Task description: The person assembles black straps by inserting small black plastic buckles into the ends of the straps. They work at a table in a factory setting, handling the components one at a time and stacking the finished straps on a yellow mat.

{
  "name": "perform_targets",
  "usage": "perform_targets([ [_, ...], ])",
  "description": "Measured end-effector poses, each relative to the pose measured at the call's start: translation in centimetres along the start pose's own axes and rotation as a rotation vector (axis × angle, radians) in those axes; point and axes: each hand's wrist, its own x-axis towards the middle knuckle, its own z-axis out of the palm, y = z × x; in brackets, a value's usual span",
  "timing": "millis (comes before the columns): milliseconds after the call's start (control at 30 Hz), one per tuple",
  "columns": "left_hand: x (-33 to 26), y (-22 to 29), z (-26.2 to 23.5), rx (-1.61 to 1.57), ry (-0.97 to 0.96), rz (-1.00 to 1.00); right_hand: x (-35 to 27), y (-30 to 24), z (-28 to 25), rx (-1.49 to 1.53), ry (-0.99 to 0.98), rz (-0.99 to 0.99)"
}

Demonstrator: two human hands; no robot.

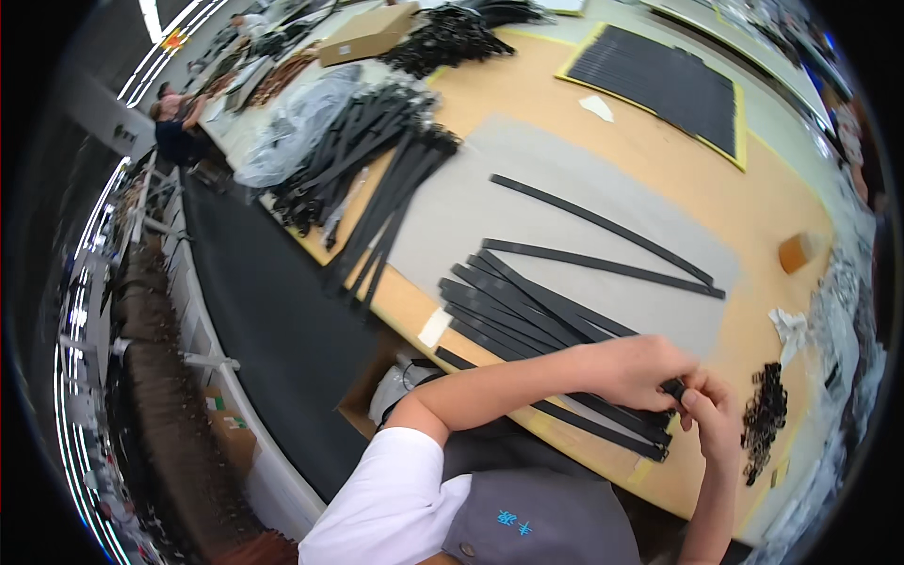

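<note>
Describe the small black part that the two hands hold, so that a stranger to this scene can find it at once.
Start at the grey mat on the long wooden table, then follow the fan of black strips to its near end. There the left hand and right hand pinch a small black piece. Unlike the loose pile of black clips beside it, it alone is lifted between fingers.

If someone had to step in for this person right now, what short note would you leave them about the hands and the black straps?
Left hand: closed over the end of a black strap at the near table edge.
Right hand: pinching a small black piece at that same strap end.
Fanned pile of straps lies on the grey mat just beyond the hands; two single straps lie farther out.
Heap of small black buckles sits to the right.
Big bundle of straps waits far left.
Done: cannot tell how many straps are finished.
Left: the strap in hand, probably the rest too.
</note>
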Motion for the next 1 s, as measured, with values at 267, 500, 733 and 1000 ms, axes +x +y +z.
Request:
perform_targets([
  [267,-0.4,-0.4,0.0,0.002,0.096,-0.027,0.4,-2.0,0.1,0.065,-0.125,0.094],
  [500,0.1,-0.3,0.3,-0.006,0.08,-0.058,0.0,-1.3,-0.1,0.097,-0.104,0.105],
  [733,-0.1,-0.4,0.2,0.036,0.09,-0.059,0.0,-1.6,0.2,0.085,-0.109,0.098],
  [1000,-0.1,-0.5,0.7,0.074,0.124,-0.013,-0.1,-1.9,0.5,0.068,-0.092,0.114],
])
